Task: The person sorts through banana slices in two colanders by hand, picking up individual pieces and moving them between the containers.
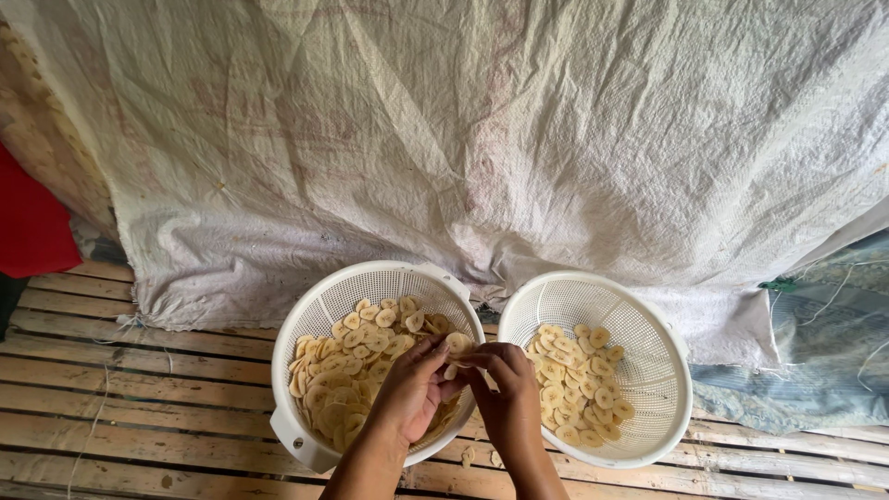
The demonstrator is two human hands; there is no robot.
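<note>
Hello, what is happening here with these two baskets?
A person works with both bare hands over two white plastic colanders that stand side by side on a slatted bamboo floor. The left colander is fuller with pale round banana slices; the right colander holds fewer. The left hand and right hand meet between them and hold a slice or a few at the fingertips. A large woven sheet hangs behind.

bg: white woven tarp (482, 130) | floor: bamboo slats (139, 407) | red cloth (32, 227) left | daylight
</note>
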